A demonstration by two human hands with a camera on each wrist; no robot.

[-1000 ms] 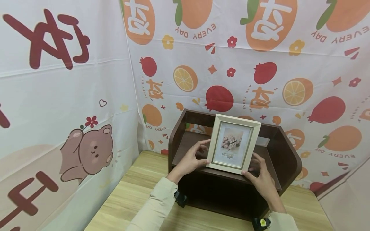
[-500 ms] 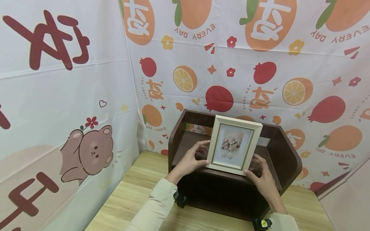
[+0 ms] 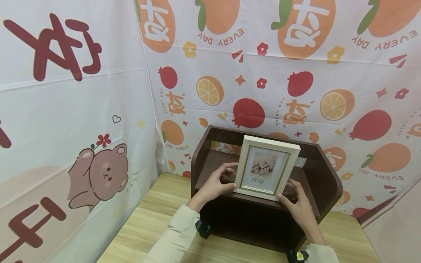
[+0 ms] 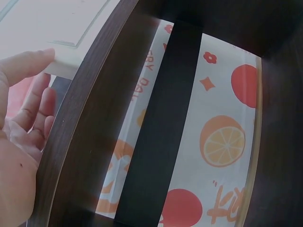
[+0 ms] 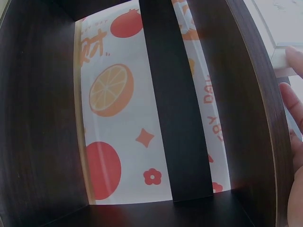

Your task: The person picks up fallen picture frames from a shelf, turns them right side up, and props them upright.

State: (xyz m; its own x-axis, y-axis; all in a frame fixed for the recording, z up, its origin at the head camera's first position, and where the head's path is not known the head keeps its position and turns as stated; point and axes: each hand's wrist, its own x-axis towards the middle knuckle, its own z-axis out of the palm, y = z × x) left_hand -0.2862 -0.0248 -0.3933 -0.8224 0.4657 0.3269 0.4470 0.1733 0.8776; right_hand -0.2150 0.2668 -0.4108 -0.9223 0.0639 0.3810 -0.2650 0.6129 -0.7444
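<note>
A cream picture frame (image 3: 287, 174) with a flower print stands at the front edge of the upper board of a dark brown desktop shelf (image 3: 203, 171), leaning slightly back. My left hand (image 3: 215, 184) holds its lower left corner, thumb at the front edge and fingers behind the side. At the lower right corner, my right hand (image 3: 298, 201) grips it the same way. The left wrist view shows the thumb of the left hand (image 4: 23, 94) against the corner of the frame (image 4: 66, 64). In the right wrist view, the right hand (image 5: 296, 113) is only partly visible.
The shelf stands on a light wood table (image 3: 144, 223). Its dark lower compartment (image 3: 250, 223) opens toward me. Behind it hangs a fruit-print cloth (image 3: 276, 80), and a bear-print cloth (image 3: 98, 95) hangs on the left. A small pale rectangle (image 3: 300, 162) shows behind the frame.
The top of the picture frame has come down in the head view, and more of its upper edge shows. Its right side has shifted slightly right and down with my right hand.
</note>
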